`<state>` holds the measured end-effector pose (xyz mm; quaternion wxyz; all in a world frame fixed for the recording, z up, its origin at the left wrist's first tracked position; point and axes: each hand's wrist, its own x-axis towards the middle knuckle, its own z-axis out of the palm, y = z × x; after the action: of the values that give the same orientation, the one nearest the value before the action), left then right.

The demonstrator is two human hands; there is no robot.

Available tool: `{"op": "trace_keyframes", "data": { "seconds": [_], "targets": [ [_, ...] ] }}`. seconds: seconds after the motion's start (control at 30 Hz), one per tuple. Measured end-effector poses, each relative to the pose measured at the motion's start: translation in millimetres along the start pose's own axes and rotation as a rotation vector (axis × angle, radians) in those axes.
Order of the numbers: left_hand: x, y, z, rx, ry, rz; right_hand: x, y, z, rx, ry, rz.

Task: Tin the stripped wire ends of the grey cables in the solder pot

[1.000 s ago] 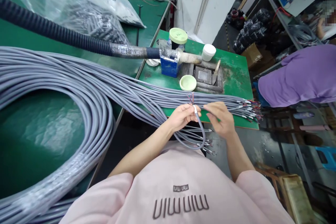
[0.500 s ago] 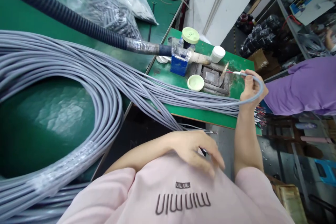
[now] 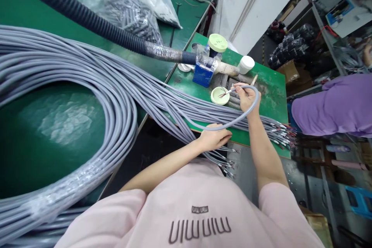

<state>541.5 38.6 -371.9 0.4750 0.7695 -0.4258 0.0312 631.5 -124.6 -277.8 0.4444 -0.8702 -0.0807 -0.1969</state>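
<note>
My right hand (image 3: 247, 97) is closed around the end of a grey cable (image 3: 257, 100), which bends in a loop back toward the bundle. Thin stripped wires (image 3: 223, 95) at its tip reach into a small pale-green dish (image 3: 216, 100). By the bench's front edge, my left hand (image 3: 214, 138) is curled beside the looped cable; what its fingers hold, if anything, is hidden. A thick bundle of grey cables (image 3: 174, 102) runs across the bench under my right arm, their bared ends (image 3: 286, 135) fanned out at the right.
A dark corrugated hose (image 3: 116, 38) leads to a blue block (image 3: 202, 74) on the green bench (image 3: 273, 93). Behind the dish stand a white tub (image 3: 246, 64) and a green-lidded container (image 3: 217, 43). A person in a purple top (image 3: 328, 104) is at the right.
My right hand has brought the cable end leftward, from beyond the metal plate to the green dish. My left hand has moved from in front of my chest up to the bench edge.
</note>
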Motion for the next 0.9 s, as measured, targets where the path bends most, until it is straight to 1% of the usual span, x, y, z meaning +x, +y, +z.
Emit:
{"op": "trace_keyframes", "data": {
  "seconds": [0.13, 0.3, 0.4, 0.57, 0.77, 0.9],
  "targets": [
    [1, 0, 1.4, 0.124, 0.016, 0.051, -2, 6, 3, -0.117, -0.021, -0.051],
    [2, -1, -0.1, 0.190, 0.014, 0.076, -6, 8, 8, -0.294, -0.025, -0.157],
    [2, 0, -0.8, 0.200, 0.013, 0.079, -6, 8, 12, -0.330, -0.030, -0.208],
    [2, 0, 0.3, 0.206, 0.028, 0.095, -5, 6, 17, -0.365, -0.061, -0.244],
    [2, 0, 0.1, 0.276, 0.051, 0.132, -4, 2, 18, -0.394, -0.069, -0.293],
    [2, 1, -0.8, 0.296, 0.069, 0.142, -3, 1, 18, -0.451, -0.115, -0.345]
  ]
}}
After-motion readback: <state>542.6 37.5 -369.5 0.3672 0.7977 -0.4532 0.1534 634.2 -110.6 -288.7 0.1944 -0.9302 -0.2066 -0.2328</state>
